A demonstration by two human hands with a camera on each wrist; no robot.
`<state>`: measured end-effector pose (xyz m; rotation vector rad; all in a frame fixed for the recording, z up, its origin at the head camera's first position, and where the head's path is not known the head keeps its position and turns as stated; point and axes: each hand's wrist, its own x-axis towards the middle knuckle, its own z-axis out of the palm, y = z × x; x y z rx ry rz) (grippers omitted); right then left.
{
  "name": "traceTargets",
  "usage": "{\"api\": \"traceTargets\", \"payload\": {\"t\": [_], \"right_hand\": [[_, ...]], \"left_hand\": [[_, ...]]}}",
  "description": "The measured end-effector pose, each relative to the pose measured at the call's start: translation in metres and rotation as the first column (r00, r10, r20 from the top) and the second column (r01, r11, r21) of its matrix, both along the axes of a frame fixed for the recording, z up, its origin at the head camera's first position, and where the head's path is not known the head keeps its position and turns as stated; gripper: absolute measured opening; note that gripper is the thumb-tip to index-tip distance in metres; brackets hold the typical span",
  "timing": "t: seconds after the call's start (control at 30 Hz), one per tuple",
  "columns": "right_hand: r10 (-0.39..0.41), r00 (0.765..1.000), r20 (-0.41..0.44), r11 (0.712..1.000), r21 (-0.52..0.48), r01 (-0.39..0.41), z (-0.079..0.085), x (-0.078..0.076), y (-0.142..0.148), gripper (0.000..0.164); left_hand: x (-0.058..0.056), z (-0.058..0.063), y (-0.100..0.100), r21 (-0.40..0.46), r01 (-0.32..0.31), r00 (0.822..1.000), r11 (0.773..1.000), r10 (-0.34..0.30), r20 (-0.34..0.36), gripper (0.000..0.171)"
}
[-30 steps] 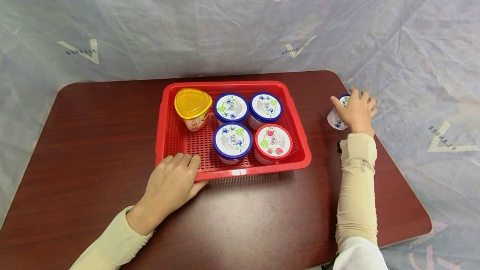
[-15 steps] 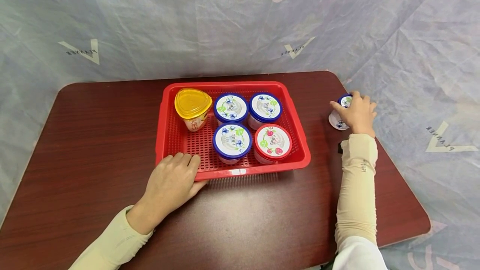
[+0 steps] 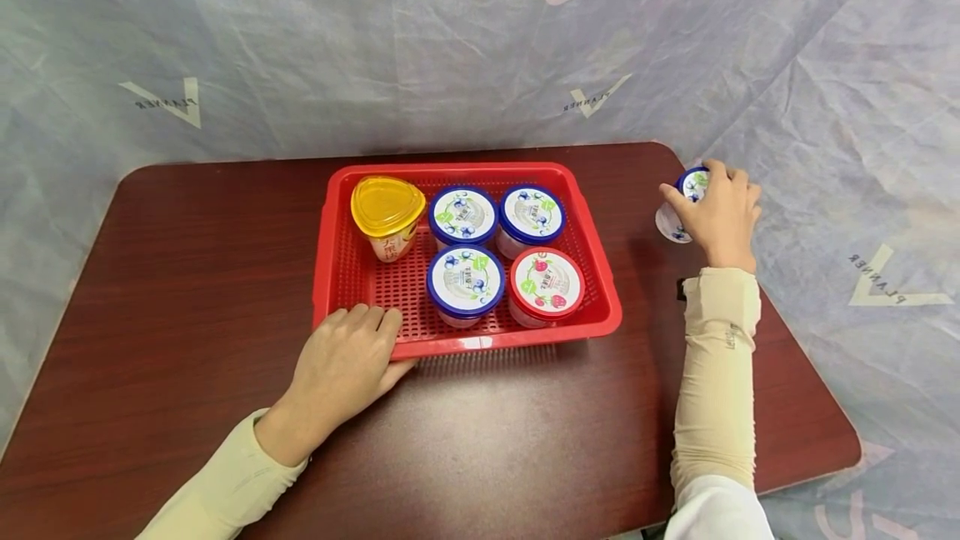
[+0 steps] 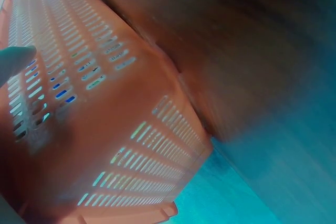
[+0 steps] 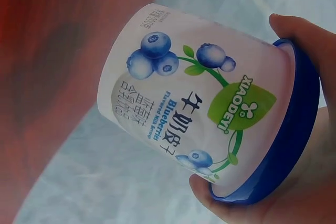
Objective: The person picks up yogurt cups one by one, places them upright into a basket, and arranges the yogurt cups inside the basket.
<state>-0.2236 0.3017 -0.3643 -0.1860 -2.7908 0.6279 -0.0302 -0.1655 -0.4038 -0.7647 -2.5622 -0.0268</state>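
My left hand [image 3: 348, 361] grips the near left corner of a red plastic basket [image 3: 450, 347], fingers over the rim and thumb below it. At the table's right edge my right hand [image 3: 720, 215] holds a blueberry milk pudding cup [image 5: 199, 108] by its blue lid, thumb on one side and fingers on the other. In the right wrist view the cup is tilted, its printed side toward the camera. Inside the basket stand several cups: a yellow-lidded cup [image 3: 387, 207] at the left, blue-lidded cups [image 3: 465, 280] in the middle and back right, and a red-lidded cup [image 3: 547, 283] front right.
The basket stands on a dark red-brown table [image 3: 187, 273] with rounded corners. Grey sheeting [image 3: 337, 48] printed with letters hangs behind the table and along its right side. A small black object [image 3: 681, 290] shows beside the right sleeve.
The right hand and the blueberry cup have moved slightly up and away in the head view, and the cup has risen from the table. The left hand and basket stay put.
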Motion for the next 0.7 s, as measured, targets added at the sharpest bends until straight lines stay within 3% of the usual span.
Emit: {"api": "traceTargets", "payload": {"t": [0.37,0.7], "right_hand": [[0.020,0.997,-0.079,1.000,-0.007,-0.020,0.029,0.016,-0.027,0.081],[0.066,0.986,-0.152,0.998,0.001,-0.066,0.046,0.030,-0.051,0.076]], "left_hand": [[0.000,0.002,0.001,-0.005,0.001,1.000,1.000,-0.001,0.015,0.052],[0.000,0.002,0.001,0.002,-0.005,1.000,1.000,0.005,0.009,0.053]]}}
